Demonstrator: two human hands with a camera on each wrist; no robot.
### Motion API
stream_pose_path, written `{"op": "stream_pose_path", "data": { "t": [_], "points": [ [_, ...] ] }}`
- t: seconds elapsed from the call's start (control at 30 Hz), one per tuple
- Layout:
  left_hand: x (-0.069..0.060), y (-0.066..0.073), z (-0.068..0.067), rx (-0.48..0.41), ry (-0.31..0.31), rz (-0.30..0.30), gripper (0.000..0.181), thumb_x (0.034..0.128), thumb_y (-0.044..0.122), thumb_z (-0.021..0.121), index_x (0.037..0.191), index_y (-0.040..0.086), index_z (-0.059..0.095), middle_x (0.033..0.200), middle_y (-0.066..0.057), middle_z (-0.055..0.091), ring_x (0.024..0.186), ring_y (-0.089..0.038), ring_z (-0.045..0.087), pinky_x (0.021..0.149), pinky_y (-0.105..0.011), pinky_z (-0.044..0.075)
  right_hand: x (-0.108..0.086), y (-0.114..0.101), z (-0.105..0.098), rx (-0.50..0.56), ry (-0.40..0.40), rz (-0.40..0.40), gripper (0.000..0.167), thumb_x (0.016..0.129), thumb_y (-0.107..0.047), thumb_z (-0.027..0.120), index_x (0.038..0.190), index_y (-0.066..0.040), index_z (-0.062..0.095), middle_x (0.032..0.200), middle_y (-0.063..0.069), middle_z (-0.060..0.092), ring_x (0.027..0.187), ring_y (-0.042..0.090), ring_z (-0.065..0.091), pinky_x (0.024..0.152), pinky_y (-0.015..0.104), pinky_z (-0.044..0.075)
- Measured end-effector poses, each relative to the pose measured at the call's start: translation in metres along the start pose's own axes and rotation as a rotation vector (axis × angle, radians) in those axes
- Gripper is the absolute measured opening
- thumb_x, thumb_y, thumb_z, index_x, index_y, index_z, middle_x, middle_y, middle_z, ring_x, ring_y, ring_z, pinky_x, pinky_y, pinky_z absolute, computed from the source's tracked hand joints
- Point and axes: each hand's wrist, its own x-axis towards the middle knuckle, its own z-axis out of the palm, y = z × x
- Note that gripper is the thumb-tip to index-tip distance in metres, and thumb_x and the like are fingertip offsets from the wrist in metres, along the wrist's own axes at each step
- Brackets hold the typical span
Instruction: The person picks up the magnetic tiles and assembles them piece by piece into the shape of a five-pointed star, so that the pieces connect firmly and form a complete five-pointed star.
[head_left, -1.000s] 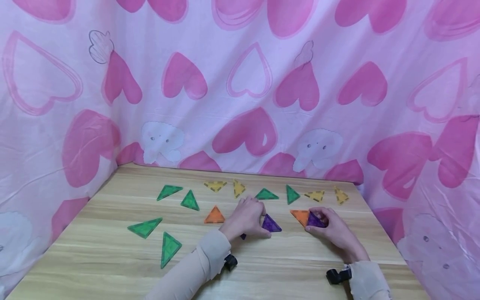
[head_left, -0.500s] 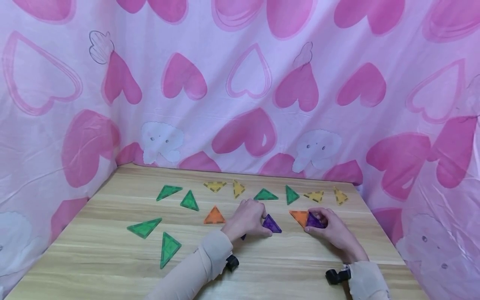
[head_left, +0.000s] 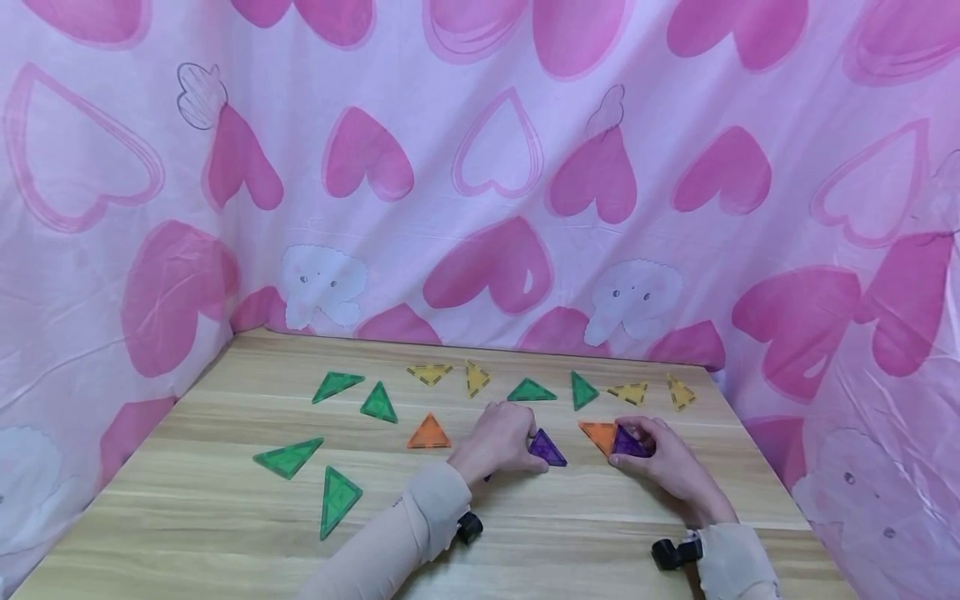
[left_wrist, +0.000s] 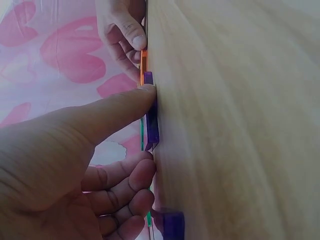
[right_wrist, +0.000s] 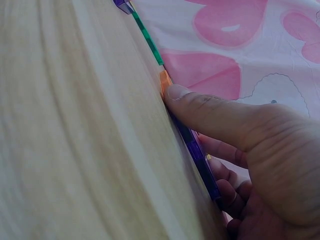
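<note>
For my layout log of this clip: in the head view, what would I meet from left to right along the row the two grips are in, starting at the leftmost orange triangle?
Leftmost orange triangle → left grip → purple triangle it pinches → other orange triangle → next purple triangle → right grip.

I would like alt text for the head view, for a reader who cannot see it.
The left hand holds one purple triangle and the right hand another, beside an orange triangle, on a wooden table. Green triangles and yellow triangles lie around, with pink heart-patterned cloth behind.
</note>
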Motion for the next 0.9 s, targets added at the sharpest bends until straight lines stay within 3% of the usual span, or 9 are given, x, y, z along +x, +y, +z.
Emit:
{"op": "stream_pose_path", "data": {
  "t": [0.17,0.33,0.43,0.67,0.9],
  "points": [
    [0.0023,0.0021,0.0015,0.012,-0.004,-0.006,0.074,0.0819,0.054,0.099,0.058,0.021,0.037,0.056,0.010,0.018,0.061,-0.010,0.028,0.076,-0.029,0.035,-0.0002,-0.0003,-0.0001,0.005,-0.005,0.013,0.076,0.091,-0.044,0.093,0.156,-0.019,0.061,0.136,0.012,0.061,0.118,0.028,0.056,0.096,0.039,0.046],
    [0.0026,0.0037,0.0016,-0.001,-0.004,-0.017,0.074,0.0810,0.053,0.100,0.057,0.021,0.038,0.055,0.011,0.019,0.060,-0.009,0.030,0.076,-0.028,0.035,0.0002,-0.0013,-0.0003,-0.026,0.001,-0.030,0.072,0.093,-0.042,0.093,0.154,-0.018,0.063,0.139,0.014,0.063,0.122,0.030,0.058,0.099,0.041,0.048],
    [0.0031,0.0039,0.0019,-0.001,0.000,-0.014,0.074,0.0809,0.053,0.100,0.057,0.021,0.037,0.055,0.011,0.019,0.060,-0.009,0.029,0.075,-0.028,0.035,-0.0003,-0.0020,-0.0007,-0.026,-0.007,-0.050,0.072,0.094,-0.041,0.091,0.155,-0.017,0.062,0.143,0.015,0.063,0.126,0.032,0.059,0.102,0.047,0.050],
    [0.0043,0.0051,0.0029,0.005,0.003,-0.008,0.074,0.0817,0.053,0.099,0.058,0.021,0.037,0.056,0.011,0.019,0.060,-0.009,0.030,0.074,-0.028,0.035,-0.0025,-0.0018,0.0006,0.024,-0.028,-0.007,0.076,0.093,-0.046,0.092,0.156,-0.018,0.061,0.153,0.018,0.059,0.136,0.037,0.057,0.112,0.060,0.047],
    [0.0059,0.0063,0.0039,0.010,0.004,-0.008,0.074,0.0821,0.053,0.099,0.058,0.021,0.037,0.058,0.010,0.020,0.061,-0.009,0.031,0.075,-0.028,0.035,-0.0009,-0.0014,0.0002,-0.028,-0.010,-0.037,0.075,0.093,-0.044,0.092,0.156,-0.017,0.062,0.143,0.016,0.063,0.128,0.033,0.059,0.106,0.054,0.049]
  ]
}}
